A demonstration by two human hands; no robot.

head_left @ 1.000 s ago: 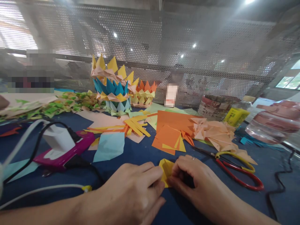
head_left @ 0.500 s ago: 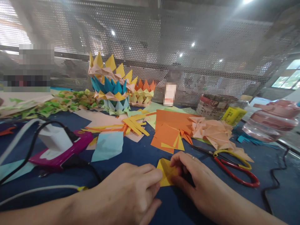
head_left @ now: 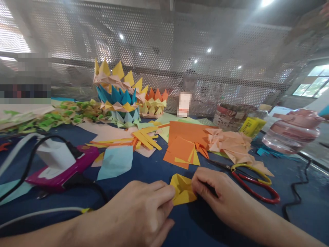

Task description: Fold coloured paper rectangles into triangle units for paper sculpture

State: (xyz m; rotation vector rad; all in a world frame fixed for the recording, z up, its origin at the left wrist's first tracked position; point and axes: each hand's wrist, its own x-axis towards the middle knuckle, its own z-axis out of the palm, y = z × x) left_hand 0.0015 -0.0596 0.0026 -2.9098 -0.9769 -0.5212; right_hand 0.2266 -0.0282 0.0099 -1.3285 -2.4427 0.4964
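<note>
Your bare left forearm (head_left: 51, 228) comes in from the lower left edge, and your bare right forearm (head_left: 275, 223) slants in from the lower right. Your left hand (head_left: 142, 209) is turned back-up, its upper fingers (head_left: 164, 193) curled and pointing right, with one digit lower and apart from them. Your right hand (head_left: 218, 187) faces it, thumb and forefinger bent together at the tips, a dark hollow between them. Your two hands are near each other, not touching.
</note>
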